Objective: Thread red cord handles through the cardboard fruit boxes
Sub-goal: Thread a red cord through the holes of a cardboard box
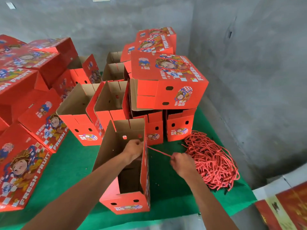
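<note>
Pinching 1 red cord (159,152) with the curled fingers of the right hand (181,164), outside the open box (123,165), and drawing it taut toward the box's right wall. Reaching inside that box with the left hand (134,149), fingers curled against the inner face of the same wall, seemingly gripping the cord's end where it passes through a hole; not possible to tell whether the end is actually pinched there. Working 1 hand on each side of the wall, probably so that the cord can be fed from outside and caught from inside.

Standing upright near the front edge of the green-covered bench (69,166), the open box, top flaps raised, leaving the inside free for the arm.

Lying just beside the right hand, toward the bench's right edge, a tangled heap of red cords (211,161), close enough for picking up the next one.

Crowding the back of the bench, several more open boxes (78,113) awaiting handles, and behind them a closed box with a cord handle (167,80) stacked on top. Filling the left side, more closed boxes (21,166). Nothing blocking the taut cord itself.
</note>
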The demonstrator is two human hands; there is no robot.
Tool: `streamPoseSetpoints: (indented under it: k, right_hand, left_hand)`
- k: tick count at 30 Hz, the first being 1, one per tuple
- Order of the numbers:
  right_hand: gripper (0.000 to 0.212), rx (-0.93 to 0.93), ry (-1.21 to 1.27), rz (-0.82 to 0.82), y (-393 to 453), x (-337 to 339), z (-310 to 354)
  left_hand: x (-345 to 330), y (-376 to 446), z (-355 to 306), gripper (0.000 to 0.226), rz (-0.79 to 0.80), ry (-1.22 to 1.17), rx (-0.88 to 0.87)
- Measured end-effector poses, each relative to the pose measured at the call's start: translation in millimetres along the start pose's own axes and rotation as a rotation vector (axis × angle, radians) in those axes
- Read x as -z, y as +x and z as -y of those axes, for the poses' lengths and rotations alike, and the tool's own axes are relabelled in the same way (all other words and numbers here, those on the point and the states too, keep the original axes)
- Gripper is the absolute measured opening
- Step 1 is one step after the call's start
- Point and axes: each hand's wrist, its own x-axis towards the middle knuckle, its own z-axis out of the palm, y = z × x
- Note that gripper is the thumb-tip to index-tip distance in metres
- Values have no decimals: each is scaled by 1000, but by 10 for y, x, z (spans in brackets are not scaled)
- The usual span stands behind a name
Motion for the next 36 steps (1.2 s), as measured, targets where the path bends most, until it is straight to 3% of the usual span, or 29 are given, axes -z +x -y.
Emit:
streamPoseSetpoints:
  k: [3,6,9,15,18,20,22,23,25,26,29,31,36]
  right_hand:
    - [21,-123,-165,-117,-136,105,-535]
    - [23,-202,-120,-189,-221,291,-817]
    - [28,-168,-36,-256,-219,494,-760]
    - [22,-114,782,-265,-42,831,-186]
    - [17,-261,1098,-98,-5,642,-107]
    - [28,-380,1117,28,-19,370,-140]
    - [43,-446,958,129,-84,72,-206]
    - [45,-427,743,140,-127,-71,-248]
    - [45,-317,318,62,-229,-303,-321]
    - [46,-227,224,25,-273,-395,-326]
    - [46,69,83,87,-296,-609,-214]
    - [47,167,-23,146,-245,-734,-81]
    - [46,190,-103,198,-91,-892,198]
  left_hand:
    - [14,74,36,32,-31,35,4]
    - [-5,123,52,32,-104,8,-11]
    - [-20,67,8,35,5,-92,81]
    - [36,-101,-119,68,117,17,111]
    - [139,-299,-207,93,256,-93,110]
    - [209,-490,-261,85,352,-155,100]
    - [238,-690,-290,74,407,-117,94]
    - [228,-750,-274,76,417,-69,89]
    - [187,-837,-199,71,440,38,96]
    - [166,-873,-144,60,442,65,100]
    - [156,-930,4,37,400,53,147]
    - [182,-950,57,44,377,22,175]
    - [240,-1040,116,65,385,11,236]
